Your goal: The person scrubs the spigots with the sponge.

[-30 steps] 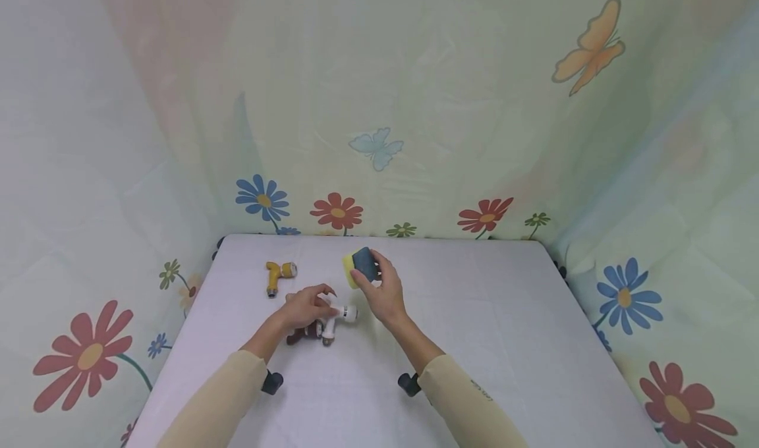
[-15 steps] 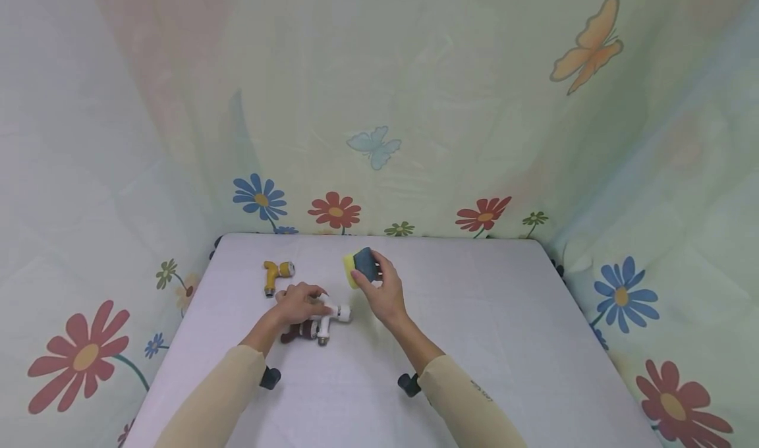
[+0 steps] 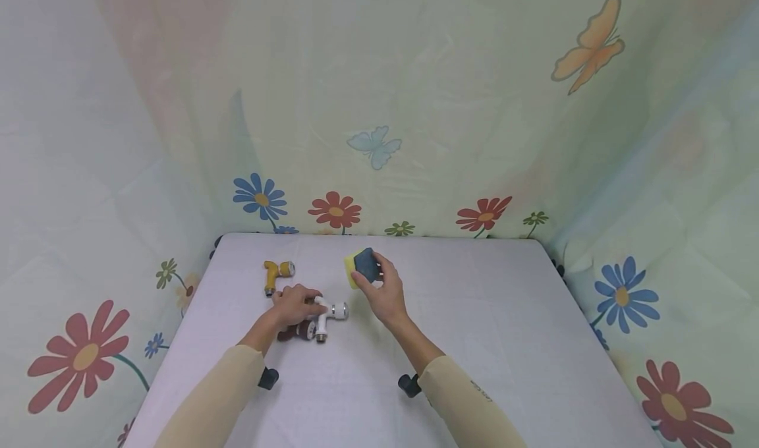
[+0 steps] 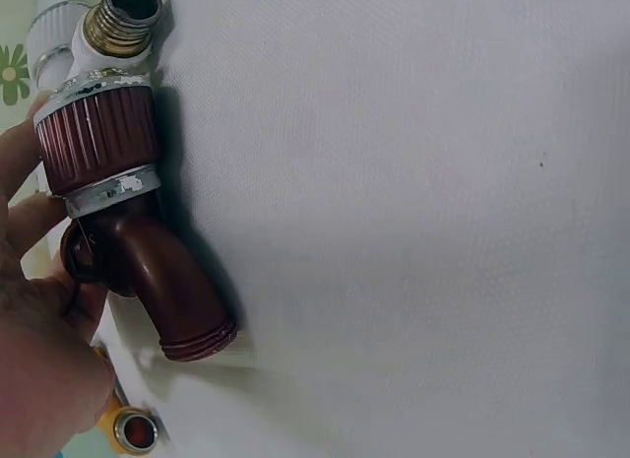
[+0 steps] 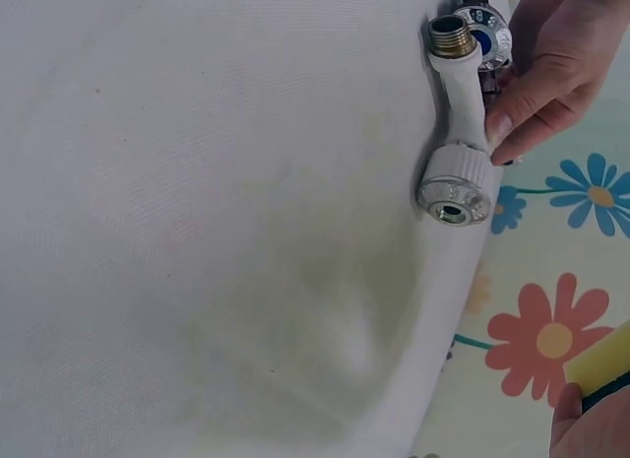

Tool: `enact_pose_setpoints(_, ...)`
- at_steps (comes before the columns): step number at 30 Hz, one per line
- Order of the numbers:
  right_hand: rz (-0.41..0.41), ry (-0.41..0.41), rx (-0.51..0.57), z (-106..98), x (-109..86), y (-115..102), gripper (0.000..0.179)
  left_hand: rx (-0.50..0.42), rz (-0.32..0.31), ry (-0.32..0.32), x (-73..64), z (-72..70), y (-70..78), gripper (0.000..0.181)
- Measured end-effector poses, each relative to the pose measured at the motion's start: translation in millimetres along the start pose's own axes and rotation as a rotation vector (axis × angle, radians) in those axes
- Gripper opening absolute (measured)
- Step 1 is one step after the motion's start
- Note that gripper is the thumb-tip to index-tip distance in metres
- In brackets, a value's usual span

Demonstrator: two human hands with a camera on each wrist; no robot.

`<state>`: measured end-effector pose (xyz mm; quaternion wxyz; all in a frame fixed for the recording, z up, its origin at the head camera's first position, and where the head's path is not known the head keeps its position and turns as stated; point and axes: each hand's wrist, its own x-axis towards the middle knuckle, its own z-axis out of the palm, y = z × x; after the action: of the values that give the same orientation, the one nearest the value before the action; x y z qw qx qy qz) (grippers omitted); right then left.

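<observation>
In the head view my left hand (image 3: 293, 305) pinches a white tap (image 3: 322, 319) with a ribbed knob and a brass threaded end, low over the table. The right wrist view shows the thumb against the white tap (image 5: 466, 108). A dark red tap (image 4: 157, 271) lies right beside it, partly under the hand in the head view. My right hand (image 3: 387, 291) grips a two-layer sponge (image 3: 365, 265), yellow and dark blue, held up above the table. Farther back on the left lies a yellow tap (image 3: 271, 278), apart from the others.
The table (image 3: 474, 316) has a pale cover, with its back edge close to a flower-printed curtain (image 3: 415, 92). More curtain hangs at both sides. Black angled pieces (image 3: 409, 385) show beside the sleeves.
My left hand has shifted the white tap slightly left, turning it a little, and the dark red tap has moved slightly left with it. The right hand with the sponge is nearly still.
</observation>
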<state>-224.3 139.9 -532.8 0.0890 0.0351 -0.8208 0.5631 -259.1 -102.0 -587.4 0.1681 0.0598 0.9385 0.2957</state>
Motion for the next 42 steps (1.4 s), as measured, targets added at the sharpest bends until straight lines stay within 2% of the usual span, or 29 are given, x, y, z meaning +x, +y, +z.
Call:
enact_pose_setpoints(3, 0.002, -0.001, -0.006, 0, -0.8, 0, 0.081, 0.019, -0.001, 0.005, -3.4, -2.2, 3.9, 0.051)
enact_pose_setpoints(7, -0.005, 0.001, -0.006, 0, -2.2, 0, 0.081, 0.040, 0.020, 0.056, -9.3, -5.0, 8.4, 0.059)
enact_pose_setpoints(10, -0.013, 0.002, 0.004, -1, -2.7, 1, 0.080, 0.026, 0.031, 0.151, -12.6, -4.8, 7.9, 0.067)
enact_pose_setpoints(15, -0.017, 0.003, 0.000, -2, -2.2, 1, 0.078, -0.021, 0.003, 0.394, -12.2, -5.2, -2.5, 0.081)
enact_pose_setpoints(17, -0.015, 0.004, -0.006, -2, -2.0, 1, 0.078, -0.010, -0.015, 0.433, -10.7, -5.7, -8.1, 0.086)
enact_pose_setpoints(18, -0.015, 0.004, -0.010, -2, -2.0, 0, 0.078, 0.011, -0.023, 0.433, -10.4, -6.2, -10.5, 0.087)
enact_pose_setpoints(22, -0.012, 0.001, -0.017, -2, -1.8, 0, 0.080, 0.080, -0.039, 0.354, -9.7, -7.7, -18.5, 0.084)
enact_pose_setpoints(25, -0.005, -0.002, -0.019, -2, -1.6, 0, 0.081, 0.124, -0.040, 0.321, -9.4, -9.4, -22.5, 0.078)
enact_pose_setpoints(31, 0.006, -0.005, -0.010, -2, -0.9, 2, 0.082, 0.180, -0.055, 0.326, -7.3, -17.0, -21.7, 0.073)
enact_pose_setpoints(39, 0.004, -0.012, -0.016, -1, -0.7, 3, 0.082, 0.100, -0.140, 0.373, -6.9, -18.3, -16.5, 0.051)
enact_pose_setpoints(42, 0.002, -0.012, -0.016, -1, -0.9, 3, 0.082, 0.092, -0.150, 0.395, -8.8, -18.6, -16.8, 0.041)
